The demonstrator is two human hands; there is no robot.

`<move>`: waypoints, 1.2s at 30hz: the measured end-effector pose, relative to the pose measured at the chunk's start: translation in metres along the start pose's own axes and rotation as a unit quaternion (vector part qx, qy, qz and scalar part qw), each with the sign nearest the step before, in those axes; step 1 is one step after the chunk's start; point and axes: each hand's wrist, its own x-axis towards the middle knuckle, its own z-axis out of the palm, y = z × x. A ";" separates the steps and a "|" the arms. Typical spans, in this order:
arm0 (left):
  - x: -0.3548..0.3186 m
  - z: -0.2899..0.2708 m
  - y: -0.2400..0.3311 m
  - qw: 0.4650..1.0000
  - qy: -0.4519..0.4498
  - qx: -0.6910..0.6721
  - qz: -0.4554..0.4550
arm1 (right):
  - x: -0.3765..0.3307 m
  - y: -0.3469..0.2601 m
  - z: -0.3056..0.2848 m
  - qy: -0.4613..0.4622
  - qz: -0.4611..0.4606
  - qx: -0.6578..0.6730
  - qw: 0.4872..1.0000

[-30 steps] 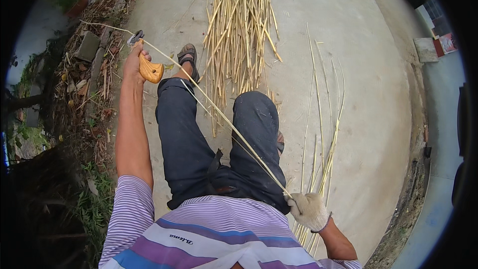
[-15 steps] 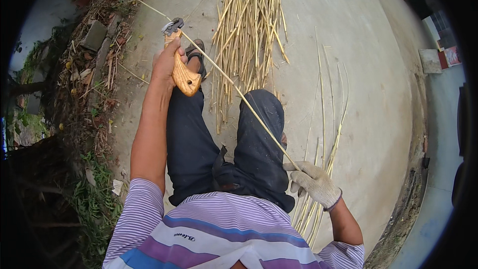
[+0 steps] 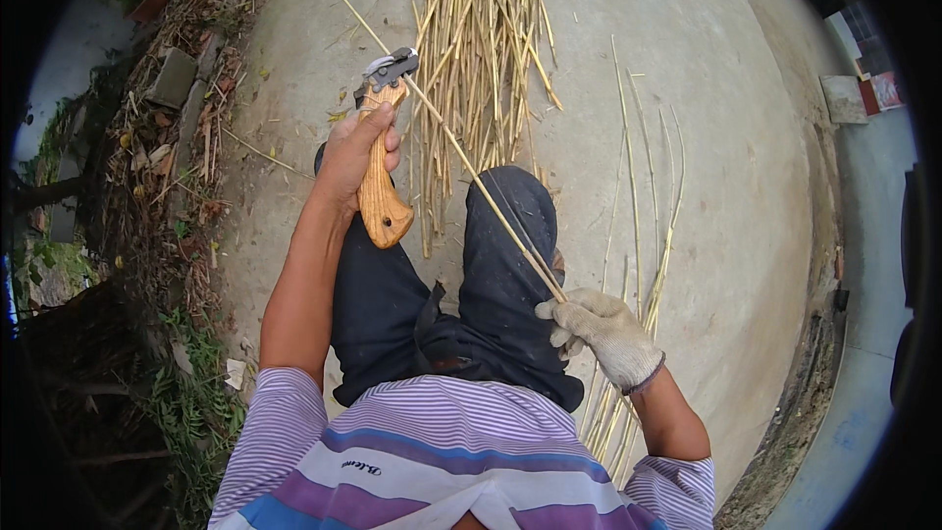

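My left hand [image 3: 355,151] grips a knife with a curved wooden handle [image 3: 379,198], its metal blade end [image 3: 390,69] pressed against a long thin cane strip [image 3: 461,147]. The strip runs from the upper left of the ground diagonally down to my right hand [image 3: 601,330], which wears a pale work glove and pinches the strip's near end beside my right knee. My legs in dark trousers [image 3: 510,255] stretch forward under the strip.
A big bundle of pale cane stalks [image 3: 486,39] lies on the concrete ahead of my feet. A few thinner strips [image 3: 643,245] lie at my right. Bricks, dry leaves and weeds [image 3: 172,137] line the left edge; a drain runs along the right.
My left hand with the knife has slid forward along the strip, away from my body. My gloved right hand has stayed by my right knee, holding the strip's end.
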 end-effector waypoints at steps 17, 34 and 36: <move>-0.072 0.069 -0.048 0.986 -0.092 0.074 -0.115 | 0.039 -0.005 0.042 0.263 -0.278 -0.347 0.856; -0.071 0.062 -0.059 0.991 -0.041 0.109 -0.065 | 0.047 -0.008 0.052 0.160 -0.187 -0.113 0.963; -0.071 0.061 -0.060 0.991 -0.033 0.117 -0.055 | 0.050 -0.001 0.052 0.199 -0.240 -0.201 0.929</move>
